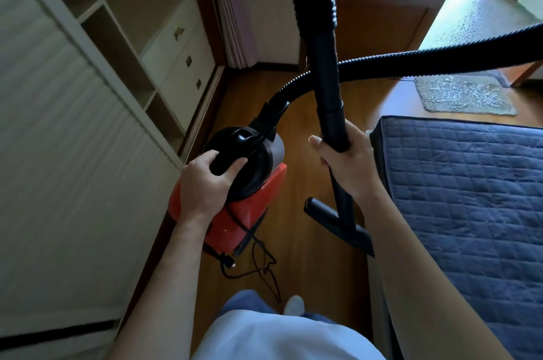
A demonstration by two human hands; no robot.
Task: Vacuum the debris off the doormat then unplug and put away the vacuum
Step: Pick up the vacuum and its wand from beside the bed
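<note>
Weight likely sits in the red-and-black canister vacuum (269, 183); left hand (205, 183) grips its top handle (246, 137), right hand (348, 167) grips the rigid black wand (330, 89).

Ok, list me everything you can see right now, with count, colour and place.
vacuum: one, red with black top, left of centre
hose: one, black, ribbed, from the vacuum up and across right
wand: one, black, upright, centre
nozzle: one, black, at the wand's lower end
cord: one, black, hanging below the vacuum, plug free
doormat: one, grey speckled, by the doorway, upper right
quilt: one, blue, on the bed, right
shelving: one unit, white, left
floor: one, brown wood, below everything
left hand: one, gripping the vacuum's handle
right hand: one, gripping the wand
</note>
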